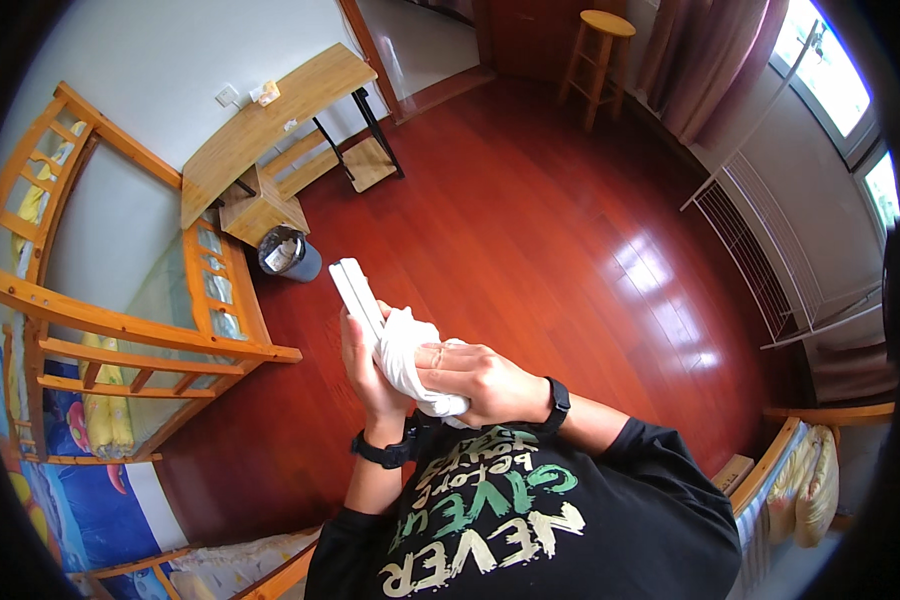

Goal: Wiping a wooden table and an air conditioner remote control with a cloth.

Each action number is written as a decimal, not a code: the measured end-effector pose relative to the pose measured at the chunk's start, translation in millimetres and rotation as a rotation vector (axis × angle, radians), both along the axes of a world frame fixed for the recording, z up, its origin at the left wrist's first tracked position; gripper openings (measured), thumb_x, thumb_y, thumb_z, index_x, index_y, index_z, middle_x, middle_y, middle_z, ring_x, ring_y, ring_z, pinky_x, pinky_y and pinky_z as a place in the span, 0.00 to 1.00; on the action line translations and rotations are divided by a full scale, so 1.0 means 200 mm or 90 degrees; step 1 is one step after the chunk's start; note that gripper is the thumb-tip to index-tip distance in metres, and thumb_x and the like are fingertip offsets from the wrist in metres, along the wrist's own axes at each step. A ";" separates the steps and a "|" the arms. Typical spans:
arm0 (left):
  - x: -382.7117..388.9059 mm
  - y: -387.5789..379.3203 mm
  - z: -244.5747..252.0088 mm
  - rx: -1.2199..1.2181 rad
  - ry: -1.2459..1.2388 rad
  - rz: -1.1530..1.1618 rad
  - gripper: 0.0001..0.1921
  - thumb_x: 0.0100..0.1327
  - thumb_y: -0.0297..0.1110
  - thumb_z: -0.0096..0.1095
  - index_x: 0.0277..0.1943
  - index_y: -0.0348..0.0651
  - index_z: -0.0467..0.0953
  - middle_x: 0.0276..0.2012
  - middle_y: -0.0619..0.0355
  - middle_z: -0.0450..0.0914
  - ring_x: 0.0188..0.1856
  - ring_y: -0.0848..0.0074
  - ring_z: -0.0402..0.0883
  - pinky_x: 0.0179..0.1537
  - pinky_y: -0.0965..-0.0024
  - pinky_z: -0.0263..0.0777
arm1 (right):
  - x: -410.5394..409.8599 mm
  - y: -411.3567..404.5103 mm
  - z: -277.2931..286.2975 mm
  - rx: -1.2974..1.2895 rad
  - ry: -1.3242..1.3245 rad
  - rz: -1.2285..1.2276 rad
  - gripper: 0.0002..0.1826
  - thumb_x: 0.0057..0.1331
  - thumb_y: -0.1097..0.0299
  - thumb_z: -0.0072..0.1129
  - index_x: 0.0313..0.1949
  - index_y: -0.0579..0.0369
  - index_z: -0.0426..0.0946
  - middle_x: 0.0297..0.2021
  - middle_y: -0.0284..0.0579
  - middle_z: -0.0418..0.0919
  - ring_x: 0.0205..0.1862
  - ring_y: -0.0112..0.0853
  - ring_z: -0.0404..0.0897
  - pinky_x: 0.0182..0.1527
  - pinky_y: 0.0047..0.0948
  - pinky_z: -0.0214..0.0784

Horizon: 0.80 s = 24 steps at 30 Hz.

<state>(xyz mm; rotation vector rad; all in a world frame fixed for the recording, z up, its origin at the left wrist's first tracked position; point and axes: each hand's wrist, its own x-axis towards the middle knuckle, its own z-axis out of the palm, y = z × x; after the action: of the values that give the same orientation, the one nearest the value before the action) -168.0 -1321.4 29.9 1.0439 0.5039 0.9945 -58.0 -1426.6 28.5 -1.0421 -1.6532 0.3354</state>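
Note:
A slim white rectangular object point(358, 295), perhaps a box or device, is tilted up in front of my chest. My left hand point(367, 367) supports it from the left and below, with the thumb along its side. A white cloth point(409, 352) is bunched against the object's lower part and covers some of it. My right hand point(476, 379) presses on the cloth, its fingers laid across the folds. Both wrists wear black bands.
A wooden desk point(292, 112) holds a tissue pack. Below it stands a lined waste bin point(304, 259). Wooden bunk beds point(120, 322) are at left, a round stool point(607, 22) at the back, and a white drying rack point(750, 247) at right.

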 end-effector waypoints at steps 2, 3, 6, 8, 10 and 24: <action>0.04 0.00 0.00 0.098 0.068 0.009 0.29 0.73 0.52 0.33 0.58 0.31 0.65 0.47 0.54 0.73 0.45 0.73 0.75 0.46 0.68 0.70 | 0.07 0.00 -0.03 0.040 0.012 -0.004 0.27 0.44 0.77 0.63 0.49 0.65 0.73 0.47 0.57 0.77 0.52 0.48 0.76 0.56 0.41 0.68; 0.06 0.00 -0.01 0.116 0.114 0.019 0.28 0.73 0.51 0.34 0.57 0.30 0.66 0.48 0.52 0.73 0.46 0.72 0.75 0.47 0.67 0.70 | 0.10 0.00 -0.03 0.043 0.009 -0.005 0.27 0.44 0.77 0.63 0.49 0.65 0.73 0.47 0.57 0.77 0.52 0.48 0.76 0.56 0.41 0.68; 0.12 0.00 0.01 0.073 0.109 -0.018 0.26 0.73 0.48 0.36 0.54 0.29 0.68 0.48 0.49 0.74 0.48 0.70 0.75 0.49 0.66 0.69 | 0.19 0.01 -0.03 0.029 -0.080 -0.035 0.31 0.44 0.79 0.59 0.52 0.68 0.70 0.53 0.60 0.72 0.56 0.48 0.72 0.62 0.42 0.62; 0.22 0.00 0.01 -0.004 0.067 -0.021 0.24 0.74 0.45 0.36 0.52 0.30 0.70 0.47 0.50 0.76 0.49 0.70 0.75 0.51 0.67 0.69 | 0.24 0.05 -0.04 0.005 -0.116 -0.085 0.30 0.45 0.77 0.63 0.52 0.66 0.71 0.55 0.57 0.71 0.59 0.47 0.71 0.63 0.46 0.60; 0.25 0.01 -0.01 -0.018 0.055 0.012 0.22 0.74 0.45 0.37 0.50 0.31 0.70 0.45 0.52 0.76 0.48 0.72 0.75 0.51 0.68 0.68 | 0.29 0.10 -0.04 0.008 -0.145 -0.099 0.31 0.44 0.77 0.62 0.52 0.66 0.70 0.55 0.57 0.71 0.59 0.47 0.70 0.63 0.46 0.59; 0.23 0.65 0.15 -0.061 -0.014 0.160 0.29 0.73 0.51 0.32 0.56 0.29 0.66 0.50 0.46 0.74 0.48 0.66 0.76 0.52 0.62 0.71 | 0.32 0.71 0.09 0.019 -0.171 0.013 0.29 0.45 0.77 0.56 0.52 0.66 0.71 0.53 0.55 0.74 0.56 0.44 0.73 0.62 0.43 0.60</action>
<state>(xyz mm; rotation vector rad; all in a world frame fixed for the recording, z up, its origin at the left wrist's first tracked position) -122.1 -1191.1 59.4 0.8974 0.6702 1.1905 5.1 -1284.8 46.0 -1.0843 -1.9030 0.1900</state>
